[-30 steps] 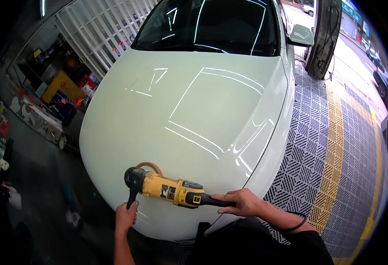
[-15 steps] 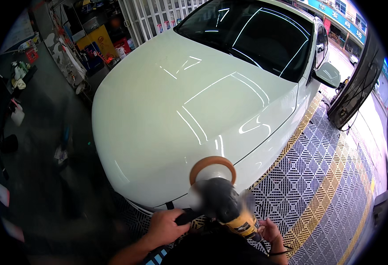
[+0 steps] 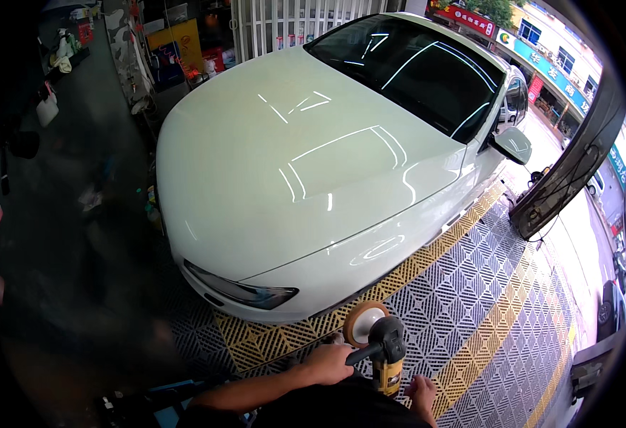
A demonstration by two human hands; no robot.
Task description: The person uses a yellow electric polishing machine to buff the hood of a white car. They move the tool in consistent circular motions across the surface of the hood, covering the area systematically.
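Observation:
My left hand point(image 3: 329, 364) is wrapped round the black side handle point(image 3: 363, 354) of a yellow-and-black polisher point(image 3: 388, 342). The tool's round pad, orange-brown with a white backing point(image 3: 363, 325), is turned up and aside, apart from the car. My right hand point(image 3: 421, 391) is beside the polisher's yellow body, fingers curled; what they hold, if anything, is hidden. In front of me stands a white car point(image 3: 234, 178), its glossy hood reflecting ceiling lights. Its headlight point(image 3: 256, 291) and near fender show beyond the pad.
Grid floor tiles point(image 3: 462, 299) in grey and yellow lie around the car. A dark post point(image 3: 566, 178) with a hanging cable stands at the right, near the side mirror point(image 3: 514, 145). Shelving with assorted items point(image 3: 177, 53) is at the far left. A street lies beyond.
The polisher has come off the hood, back toward me and down to the right, its pad now tilted aside. My view has shifted, showing the headlight. My right hand has drawn away from the tool's rear.

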